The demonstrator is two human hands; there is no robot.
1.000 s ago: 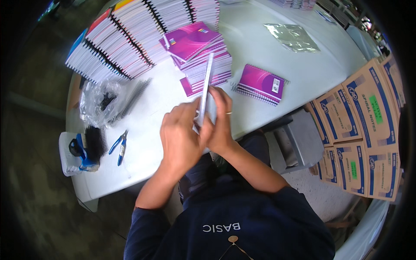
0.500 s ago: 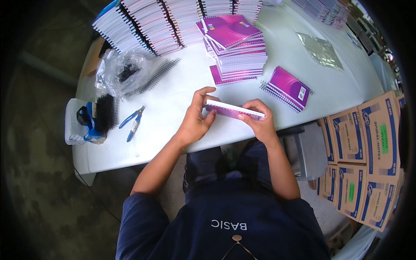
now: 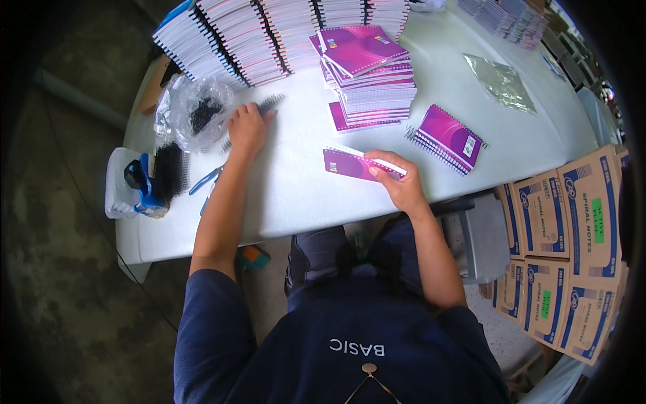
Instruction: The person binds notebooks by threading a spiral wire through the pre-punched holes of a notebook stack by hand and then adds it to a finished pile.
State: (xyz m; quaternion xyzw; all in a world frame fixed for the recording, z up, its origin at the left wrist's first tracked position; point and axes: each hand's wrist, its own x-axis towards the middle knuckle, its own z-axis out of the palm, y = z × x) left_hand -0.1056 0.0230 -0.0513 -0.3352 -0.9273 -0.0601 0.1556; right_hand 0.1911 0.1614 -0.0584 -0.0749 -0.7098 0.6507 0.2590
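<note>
Crinkled clear bag (image 3: 176, 111) near the counter's (image 3: 289, 202) left edge, dark wiry tangle (image 3: 204, 116) inside. Beside it our left hand (image 3: 248, 128) covers spiral coils (image 3: 272, 102), grip unclear; our right hand (image 3: 398, 180) pinches a purple booklet (image 3: 344, 164) near the front edge.

You have a bare lane on the white table (image 3: 286, 195) between your left hand (image 3: 248, 130) and the purple notebook (image 3: 348, 163) in your right hand (image 3: 398, 182) — it runs back along the left side of the notebook stack (image 3: 377, 87). Behind it, the row of thick bound books (image 3: 242, 40) blocks you. On the left, the plastic bag (image 3: 180, 111) and wire coils (image 3: 271, 102) crowd your left hand, and your forearm partly covers the pliers (image 3: 204, 182). On the right, small bound notebooks (image 3: 445, 138) obstruct you — open tabletop lies beyond them
</note>
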